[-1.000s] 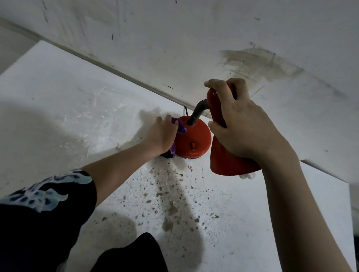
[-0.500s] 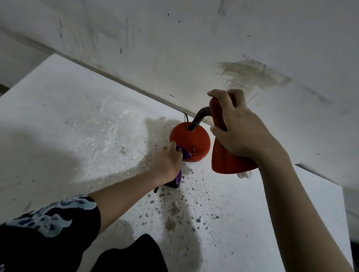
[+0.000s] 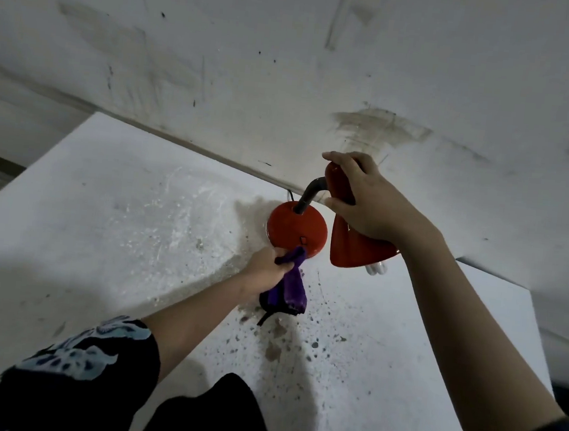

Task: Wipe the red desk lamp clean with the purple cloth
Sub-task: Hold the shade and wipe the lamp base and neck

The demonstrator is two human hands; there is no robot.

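The red desk lamp stands on a white table, its round base [image 3: 295, 228] near the wall and a dark bent neck [image 3: 310, 193] rising to the red cone shade [image 3: 356, 250]. My right hand [image 3: 367, 202] grips the top of the shade. A white bulb [image 3: 377, 268] pokes out below the shade's rim. My left hand [image 3: 265, 271] holds the purple cloth [image 3: 288, 287] at the base's front edge; the cloth's upper tip touches the base and the rest hangs down below my fist.
The white table [image 3: 100, 232] is speckled with dark spots and scuffs in front of the lamp. A stained white wall [image 3: 291, 59] runs right behind it. The table's right edge [image 3: 539, 337] drops off to a dark floor.
My left hand with the cloth has slid from the left side of the base around to its front edge and drawn back toward me. My right hand keeps holding the shade.
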